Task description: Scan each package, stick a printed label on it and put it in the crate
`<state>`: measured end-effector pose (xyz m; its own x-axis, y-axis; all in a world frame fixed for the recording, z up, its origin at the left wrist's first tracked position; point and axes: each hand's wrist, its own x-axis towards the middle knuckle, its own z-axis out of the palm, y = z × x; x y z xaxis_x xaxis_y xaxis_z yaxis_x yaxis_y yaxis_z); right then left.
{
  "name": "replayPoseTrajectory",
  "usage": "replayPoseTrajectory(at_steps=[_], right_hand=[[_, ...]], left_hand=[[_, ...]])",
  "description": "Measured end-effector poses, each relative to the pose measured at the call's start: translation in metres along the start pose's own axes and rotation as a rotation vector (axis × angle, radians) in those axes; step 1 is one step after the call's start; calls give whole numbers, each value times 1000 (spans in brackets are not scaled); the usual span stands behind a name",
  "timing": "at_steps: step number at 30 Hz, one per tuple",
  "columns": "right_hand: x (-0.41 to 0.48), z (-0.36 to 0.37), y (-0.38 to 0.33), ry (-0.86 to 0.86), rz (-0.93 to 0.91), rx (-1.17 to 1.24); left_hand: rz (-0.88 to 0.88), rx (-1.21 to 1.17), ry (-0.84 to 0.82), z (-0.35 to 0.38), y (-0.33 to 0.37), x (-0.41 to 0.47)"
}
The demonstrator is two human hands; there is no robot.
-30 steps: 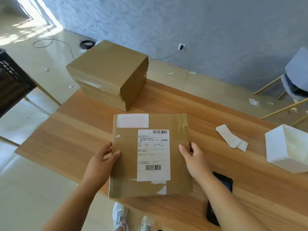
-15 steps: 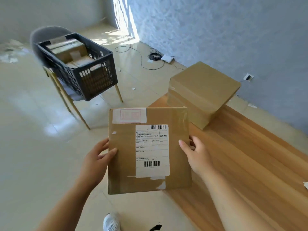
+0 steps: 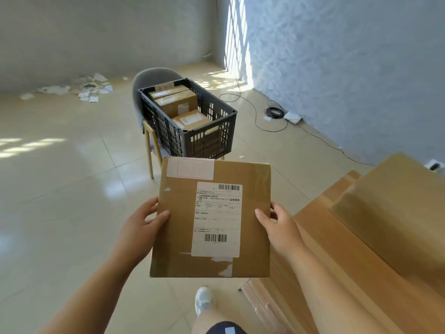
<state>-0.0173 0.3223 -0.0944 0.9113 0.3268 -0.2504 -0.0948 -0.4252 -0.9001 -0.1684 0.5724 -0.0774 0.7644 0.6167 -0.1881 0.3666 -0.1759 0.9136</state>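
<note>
Package (image 3: 178, 225) labelled, gripped at both side edges by left hand (image 3: 142, 220) and right hand (image 3: 277, 225), thumbs on top; held in air short of crate (image 3: 207, 141); three boxes (image 3: 178, 104) inside; drop-in left; bigger box (image 3: 397, 213) on table (image 3: 337, 249) seemingly pending.

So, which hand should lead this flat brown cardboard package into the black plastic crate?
Likely left: left hand grips the package on the crate side; right hand is by the table.
</note>
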Motion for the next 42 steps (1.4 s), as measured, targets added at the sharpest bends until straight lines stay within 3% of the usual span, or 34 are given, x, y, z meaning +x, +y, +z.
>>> replayPoseTrajectory(at_steps=[13,20,24,30,37,42], right_hand=[[244,109,-93,-76,48,84],[335,132,-147,-63,54,12],[376,147,-168,11,39,-81],[442,180,-200,182,58,-33],[506,231,-219,451,244,68],[531,260,-210,556,444,-5]], left_hand=[[-45,82,3,-54,35,265],[-38,-28,-33,-64,59,388],[-6,-56,-76,-67,67,454],[116,19,-221,-76,85,577],[183,252,-411,-69,92,723],[151,413,-564,-37,78,784]])
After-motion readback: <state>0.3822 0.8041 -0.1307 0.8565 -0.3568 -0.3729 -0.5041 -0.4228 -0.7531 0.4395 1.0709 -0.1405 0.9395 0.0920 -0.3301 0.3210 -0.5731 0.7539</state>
